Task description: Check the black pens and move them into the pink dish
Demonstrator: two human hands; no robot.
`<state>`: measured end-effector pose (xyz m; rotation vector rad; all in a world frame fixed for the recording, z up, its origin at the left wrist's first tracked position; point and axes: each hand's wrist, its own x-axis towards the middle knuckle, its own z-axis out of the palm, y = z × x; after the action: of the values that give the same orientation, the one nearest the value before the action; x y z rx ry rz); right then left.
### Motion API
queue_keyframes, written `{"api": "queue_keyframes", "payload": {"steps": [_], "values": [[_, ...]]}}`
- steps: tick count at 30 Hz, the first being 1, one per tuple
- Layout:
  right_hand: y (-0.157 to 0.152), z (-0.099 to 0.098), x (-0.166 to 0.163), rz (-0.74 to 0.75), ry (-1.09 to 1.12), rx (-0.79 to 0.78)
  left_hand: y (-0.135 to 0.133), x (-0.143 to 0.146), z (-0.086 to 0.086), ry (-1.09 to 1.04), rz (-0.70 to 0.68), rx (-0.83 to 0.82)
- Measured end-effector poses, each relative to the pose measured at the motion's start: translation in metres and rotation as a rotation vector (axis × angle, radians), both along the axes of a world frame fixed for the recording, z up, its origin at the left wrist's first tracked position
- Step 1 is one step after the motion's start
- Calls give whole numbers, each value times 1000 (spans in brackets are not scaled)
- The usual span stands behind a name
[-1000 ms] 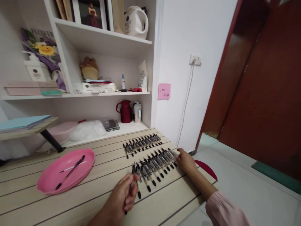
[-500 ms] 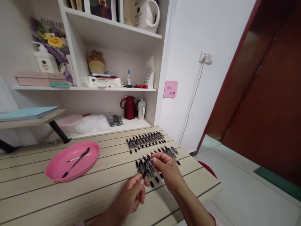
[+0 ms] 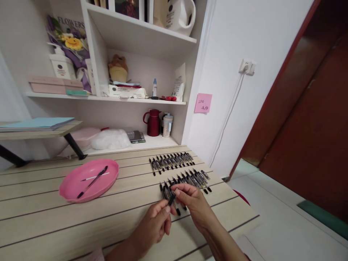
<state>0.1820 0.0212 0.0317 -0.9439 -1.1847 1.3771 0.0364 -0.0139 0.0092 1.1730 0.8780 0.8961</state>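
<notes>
My left hand (image 3: 154, 221) is closed on a black pen part (image 3: 171, 198), which points up and away between thumb and forefinger. My right hand (image 3: 191, 203) pinches at the far end of that part. Whatever its fingertips hold is too small and covered to make out. Behind and under both hands lies a front row of black-and-clear pens (image 3: 195, 178), side by side on the wooden table (image 3: 130, 232). My hands hide some of them. A second row of similar pens (image 3: 171, 161) lies farther back.
A pink tray (image 3: 70, 194) at the left holds a black pen (image 3: 92, 181) and a thin white refill-like stick (image 3: 102, 175). White shelves (image 3: 141, 32) rise behind the table, with a red jug (image 3: 153, 123) and a cup (image 3: 167, 125). A pink note (image 3: 203, 103) hangs on the wall.
My right fingertips have moved down and left, from just apart to meeting the end of the black pen part. My left hand keeps its hold. The view has shifted slightly.
</notes>
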Motion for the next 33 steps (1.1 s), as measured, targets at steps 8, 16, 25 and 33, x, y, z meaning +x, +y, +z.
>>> {"api": "queue_keyframes", "payload": {"steps": [8,16,25,33], "values": [[-3,-5,-1,-6,-15,17,1,4,-8,5,39,55],[-4,2,1,65,32,15,0,4,-3,-7,40,57],[-4,-3,-7,39,74,1,-1,3,-3,-3,43,59],[-7,2,-10,129,175,-23,0,3,-1,10,52,60]]}}
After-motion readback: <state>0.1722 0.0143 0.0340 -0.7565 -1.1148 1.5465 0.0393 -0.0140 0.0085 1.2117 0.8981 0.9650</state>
